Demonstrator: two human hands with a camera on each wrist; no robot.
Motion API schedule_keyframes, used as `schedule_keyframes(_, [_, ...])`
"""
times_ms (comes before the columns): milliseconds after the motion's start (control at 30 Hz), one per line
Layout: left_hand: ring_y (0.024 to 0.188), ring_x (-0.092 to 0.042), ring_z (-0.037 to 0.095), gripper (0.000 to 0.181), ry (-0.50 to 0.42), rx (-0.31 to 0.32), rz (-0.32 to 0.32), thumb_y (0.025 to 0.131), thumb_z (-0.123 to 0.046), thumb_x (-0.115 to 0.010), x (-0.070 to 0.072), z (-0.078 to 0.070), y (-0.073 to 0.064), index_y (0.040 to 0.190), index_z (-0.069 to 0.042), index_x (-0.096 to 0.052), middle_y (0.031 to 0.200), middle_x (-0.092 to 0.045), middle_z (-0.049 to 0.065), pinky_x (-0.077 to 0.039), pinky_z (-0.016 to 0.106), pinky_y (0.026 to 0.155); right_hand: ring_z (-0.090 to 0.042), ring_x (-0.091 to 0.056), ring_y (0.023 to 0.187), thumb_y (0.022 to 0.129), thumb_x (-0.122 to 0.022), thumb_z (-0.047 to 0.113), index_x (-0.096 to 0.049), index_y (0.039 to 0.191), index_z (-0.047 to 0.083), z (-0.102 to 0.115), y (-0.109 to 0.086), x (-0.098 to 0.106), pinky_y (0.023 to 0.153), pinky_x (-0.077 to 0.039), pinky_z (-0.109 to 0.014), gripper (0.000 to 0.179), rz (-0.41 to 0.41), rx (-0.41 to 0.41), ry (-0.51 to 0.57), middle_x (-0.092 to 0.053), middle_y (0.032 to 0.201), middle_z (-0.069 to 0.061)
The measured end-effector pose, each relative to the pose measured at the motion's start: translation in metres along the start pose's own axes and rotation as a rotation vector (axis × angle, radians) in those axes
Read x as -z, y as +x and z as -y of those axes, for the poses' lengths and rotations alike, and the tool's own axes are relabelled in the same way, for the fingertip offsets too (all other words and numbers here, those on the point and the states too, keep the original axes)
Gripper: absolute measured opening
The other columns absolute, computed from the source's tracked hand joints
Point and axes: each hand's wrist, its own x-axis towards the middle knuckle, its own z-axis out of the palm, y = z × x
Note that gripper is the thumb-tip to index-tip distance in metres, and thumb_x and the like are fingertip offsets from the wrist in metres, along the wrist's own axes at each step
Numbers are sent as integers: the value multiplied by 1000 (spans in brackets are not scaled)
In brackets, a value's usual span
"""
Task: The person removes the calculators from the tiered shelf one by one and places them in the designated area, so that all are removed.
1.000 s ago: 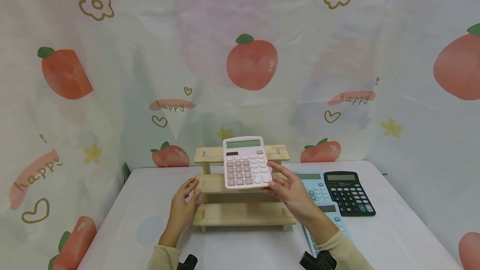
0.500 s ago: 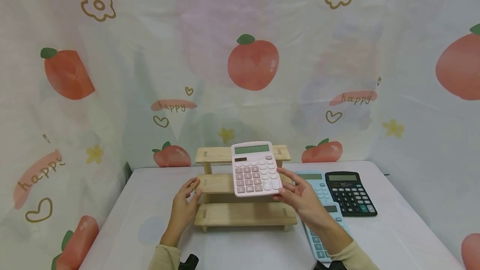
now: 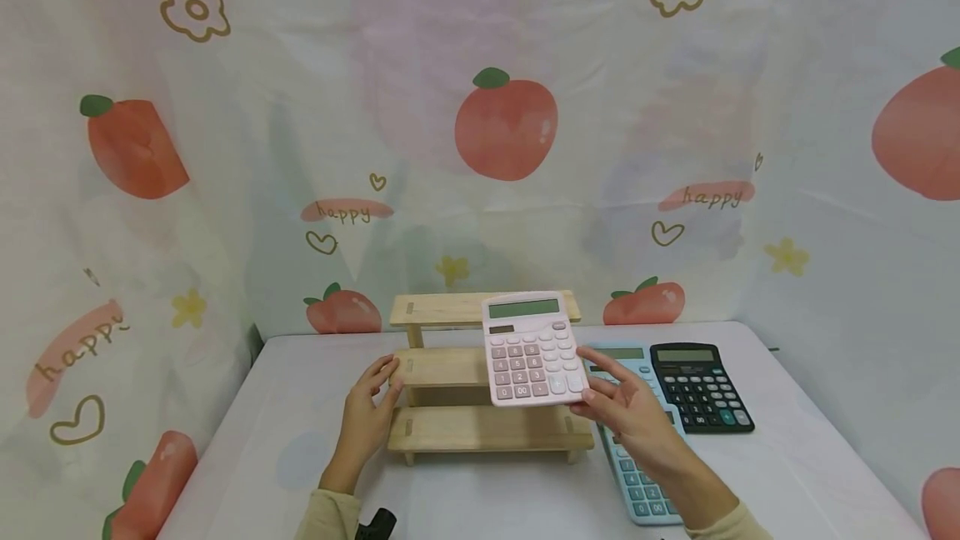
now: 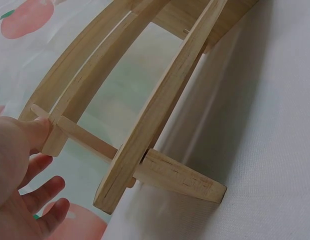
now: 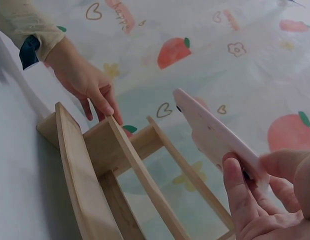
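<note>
A pink calculator [image 3: 534,348] is held up in front of the right part of a three-tier wooden stand [image 3: 491,433]. My right hand [image 3: 637,423] pinches it by its lower right corner, thumb on the face and fingers behind. The keys face me. Edge-on, the same calculator [image 5: 215,132] shows apart from the stand in the right wrist view. On the other side, my left hand [image 3: 367,419] grips the left end of the stand's middle shelf. The left wrist view shows the thumb of that hand [image 4: 20,172] against the shelf end, with the other fingers loosely bent.
Right of the stand, two light blue calculators [image 3: 643,486] lie partly overlapping, partly hidden by my right hand. A black calculator [image 3: 701,387] lies beside them. A white cloth covers the table [image 3: 795,473]. Behind it hangs a backdrop [image 3: 585,257] printed with fruit.
My right hand has carried the pink calculator to the right and slightly down, away from the middle of the stand. My left hand has stayed at the shelf's end.
</note>
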Motion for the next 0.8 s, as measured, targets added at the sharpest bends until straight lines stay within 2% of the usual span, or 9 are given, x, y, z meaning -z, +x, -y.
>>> schedule_keyframes(267, [133, -56, 40, 41, 7, -12, 1, 98, -14, -66, 0, 0, 0, 133, 6, -62, 143, -59, 21, -51, 58, 95, -11, -73, 105, 104, -56, 14, -19, 159, 3, -2, -12, 11, 91, -58, -24, 67, -41, -67, -41, -71, 124, 9])
schedule_keyframes(533, [132, -56, 43, 41, 3, -33, -17, 97, -12, -67, 0, 1, 0, 133, 7, -62, 142, -60, 21, -51, 60, 94, -9, -71, 110, 104, -56, 11, -15, 159, -3, -5, -22, 21, 91, -57, -26, 70, -66, -68, -24, -70, 123, 15])
schedule_keyframes(800, [132, -56, 41, 40, 5, -18, -6, 97, -12, -66, 0, 2, 0, 133, 7, -62, 142, -59, 21, -52, 58, 94, -11, -73, 107, 105, -52, 7, -20, 159, 2, -12, -37, 37, 89, -59, -27, 62, -75, -55, 21, -71, 123, 10])
